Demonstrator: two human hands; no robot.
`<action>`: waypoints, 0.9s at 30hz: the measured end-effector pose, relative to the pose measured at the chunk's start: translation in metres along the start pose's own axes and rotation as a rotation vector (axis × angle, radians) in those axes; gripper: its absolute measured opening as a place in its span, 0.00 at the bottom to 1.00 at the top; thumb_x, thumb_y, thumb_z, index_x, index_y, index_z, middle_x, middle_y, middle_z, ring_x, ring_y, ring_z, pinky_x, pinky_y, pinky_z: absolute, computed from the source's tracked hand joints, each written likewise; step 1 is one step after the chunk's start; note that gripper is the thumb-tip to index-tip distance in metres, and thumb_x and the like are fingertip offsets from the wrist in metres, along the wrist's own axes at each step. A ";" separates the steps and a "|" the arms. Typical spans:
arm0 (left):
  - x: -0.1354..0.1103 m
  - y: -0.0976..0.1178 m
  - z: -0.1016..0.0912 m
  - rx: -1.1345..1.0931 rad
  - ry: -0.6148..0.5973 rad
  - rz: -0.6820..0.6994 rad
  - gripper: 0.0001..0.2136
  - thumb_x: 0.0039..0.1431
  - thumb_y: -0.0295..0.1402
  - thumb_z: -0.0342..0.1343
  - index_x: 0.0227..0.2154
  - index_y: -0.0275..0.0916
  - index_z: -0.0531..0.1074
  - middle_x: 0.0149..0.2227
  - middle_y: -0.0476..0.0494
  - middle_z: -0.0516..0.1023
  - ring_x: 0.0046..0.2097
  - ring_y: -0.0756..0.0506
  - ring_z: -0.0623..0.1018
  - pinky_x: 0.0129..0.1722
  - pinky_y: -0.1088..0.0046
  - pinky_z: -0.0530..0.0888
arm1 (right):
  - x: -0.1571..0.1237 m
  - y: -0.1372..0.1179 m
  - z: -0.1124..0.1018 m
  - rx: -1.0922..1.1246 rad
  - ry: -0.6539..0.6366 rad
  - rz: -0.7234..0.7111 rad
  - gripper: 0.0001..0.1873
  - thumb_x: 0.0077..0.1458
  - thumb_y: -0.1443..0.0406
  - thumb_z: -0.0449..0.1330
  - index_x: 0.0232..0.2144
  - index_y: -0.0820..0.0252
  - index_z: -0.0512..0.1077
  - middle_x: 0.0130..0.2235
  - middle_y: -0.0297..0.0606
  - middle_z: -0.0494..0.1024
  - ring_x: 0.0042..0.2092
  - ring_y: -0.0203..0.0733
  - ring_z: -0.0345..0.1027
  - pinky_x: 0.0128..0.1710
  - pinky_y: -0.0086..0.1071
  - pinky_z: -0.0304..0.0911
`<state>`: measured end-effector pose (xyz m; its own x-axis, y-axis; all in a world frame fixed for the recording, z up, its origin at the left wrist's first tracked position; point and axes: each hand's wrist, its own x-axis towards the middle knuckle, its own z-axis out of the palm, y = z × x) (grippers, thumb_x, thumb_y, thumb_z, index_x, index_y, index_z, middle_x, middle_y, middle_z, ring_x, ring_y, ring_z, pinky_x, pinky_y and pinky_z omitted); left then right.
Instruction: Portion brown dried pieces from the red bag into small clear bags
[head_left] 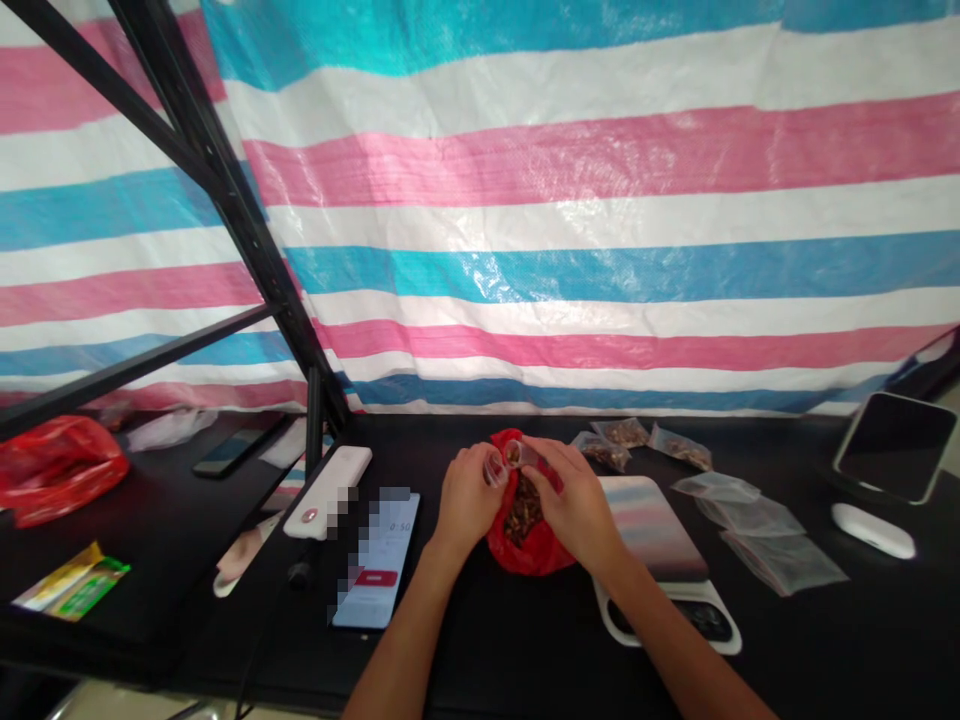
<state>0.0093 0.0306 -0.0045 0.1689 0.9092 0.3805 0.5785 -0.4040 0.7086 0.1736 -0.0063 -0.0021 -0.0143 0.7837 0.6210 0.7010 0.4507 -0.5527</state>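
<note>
Both my hands are over an open red plastic bag (529, 556) of small brown dried pieces (523, 512). My left hand (466, 500) is closed, its fingers curled around clear plastic that looks like part of a small bag. My right hand (576, 498) pinches a small clear plastic bag (514, 453) with some brown bits at its mouth. Whether both hands grip the same bag is hard to make out. Just right of my right hand lies a white kitchen scale (652, 530) with a dark display; my right forearm crosses above its near part.
Several filled clear bags (622, 434) lie behind the scale, and flat clear zip bags (780, 560) to its right. A white case (874, 531) and a tilted screen (896, 447) stand farther right. Leftward are a phone (382, 570), a white power bank (330, 490) and a black frame (255, 250).
</note>
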 end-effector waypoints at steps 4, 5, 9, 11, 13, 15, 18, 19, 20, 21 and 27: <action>-0.004 0.006 0.005 0.020 -0.041 0.031 0.07 0.56 0.30 0.60 0.38 0.43 0.72 0.37 0.46 0.77 0.41 0.42 0.74 0.41 0.67 0.67 | -0.003 -0.005 -0.002 -0.148 -0.054 -0.224 0.22 0.64 0.73 0.52 0.56 0.54 0.74 0.55 0.40 0.78 0.48 0.48 0.70 0.50 0.44 0.66; -0.004 0.007 0.005 0.020 -0.044 0.032 0.07 0.57 0.32 0.60 0.39 0.42 0.72 0.38 0.46 0.77 0.41 0.42 0.74 0.42 0.67 0.67 | -0.003 -0.006 -0.003 -0.182 -0.057 -0.256 0.24 0.64 0.74 0.52 0.57 0.53 0.73 0.56 0.39 0.78 0.48 0.48 0.70 0.49 0.44 0.67; -0.005 0.009 0.007 0.009 -0.044 0.024 0.04 0.61 0.36 0.57 0.37 0.42 0.72 0.35 0.46 0.76 0.39 0.43 0.75 0.39 0.68 0.68 | -0.005 -0.007 -0.006 -0.226 -0.007 -0.313 0.25 0.64 0.75 0.51 0.58 0.52 0.72 0.57 0.39 0.77 0.46 0.47 0.70 0.47 0.43 0.67; -0.005 0.010 0.007 0.000 -0.037 0.011 0.04 0.61 0.36 0.57 0.35 0.43 0.72 0.34 0.47 0.76 0.38 0.44 0.75 0.38 0.69 0.68 | -0.004 -0.006 -0.007 -0.216 0.033 -0.312 0.25 0.65 0.74 0.50 0.58 0.52 0.72 0.57 0.39 0.77 0.47 0.46 0.70 0.48 0.42 0.67; -0.004 0.011 0.006 -0.015 -0.026 -0.015 0.05 0.59 0.37 0.58 0.35 0.43 0.72 0.33 0.49 0.76 0.37 0.45 0.75 0.37 0.71 0.68 | -0.002 -0.004 -0.008 -0.209 0.072 -0.270 0.22 0.66 0.72 0.51 0.58 0.54 0.72 0.57 0.40 0.77 0.49 0.46 0.70 0.50 0.42 0.66; -0.003 0.012 0.004 -0.033 -0.006 -0.057 0.05 0.59 0.38 0.58 0.34 0.43 0.71 0.32 0.50 0.76 0.35 0.46 0.75 0.36 0.72 0.67 | 0.000 -0.001 -0.010 -0.228 0.055 -0.185 0.21 0.65 0.71 0.53 0.57 0.56 0.72 0.57 0.41 0.77 0.50 0.47 0.70 0.51 0.42 0.65; 0.000 0.009 -0.003 -0.045 0.061 -0.152 0.05 0.61 0.38 0.54 0.32 0.43 0.68 0.29 0.52 0.74 0.31 0.48 0.74 0.33 0.74 0.66 | 0.003 0.004 -0.015 -0.332 -0.140 -0.045 0.21 0.61 0.74 0.55 0.55 0.57 0.74 0.55 0.42 0.78 0.50 0.50 0.70 0.50 0.43 0.64; 0.001 0.008 -0.005 -0.042 0.087 -0.192 0.06 0.61 0.38 0.53 0.32 0.43 0.67 0.28 0.52 0.73 0.30 0.49 0.73 0.32 0.74 0.65 | 0.003 0.005 -0.016 -0.375 -0.222 -0.010 0.22 0.60 0.75 0.55 0.54 0.57 0.75 0.54 0.42 0.78 0.50 0.50 0.70 0.50 0.43 0.63; 0.002 0.005 -0.008 -0.036 0.108 -0.234 0.07 0.62 0.39 0.52 0.31 0.43 0.66 0.27 0.52 0.72 0.30 0.48 0.73 0.32 0.74 0.64 | 0.003 0.006 -0.017 -0.412 -0.294 0.017 0.23 0.59 0.75 0.55 0.53 0.57 0.75 0.54 0.41 0.79 0.50 0.51 0.70 0.49 0.43 0.63; 0.002 0.003 -0.010 -0.030 0.117 -0.275 0.07 0.62 0.39 0.52 0.29 0.44 0.65 0.26 0.52 0.72 0.29 0.48 0.72 0.31 0.74 0.63 | 0.003 0.007 -0.017 -0.440 -0.353 0.037 0.23 0.58 0.76 0.55 0.53 0.57 0.75 0.54 0.41 0.79 0.50 0.51 0.69 0.49 0.43 0.62; 0.002 -0.012 -0.002 -0.087 -0.011 -0.421 0.09 0.56 0.35 0.57 0.24 0.43 0.65 0.22 0.51 0.71 0.27 0.47 0.72 0.29 0.73 0.63 | 0.000 0.006 -0.013 -0.408 -0.460 0.094 0.21 0.60 0.72 0.57 0.53 0.54 0.75 0.53 0.38 0.79 0.51 0.49 0.68 0.48 0.41 0.59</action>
<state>0.0012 0.0370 -0.0107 -0.0584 0.9974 0.0414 0.5292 -0.0042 0.8485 0.1867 -0.0090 0.0023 -0.1812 0.9569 0.2269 0.9288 0.2423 -0.2805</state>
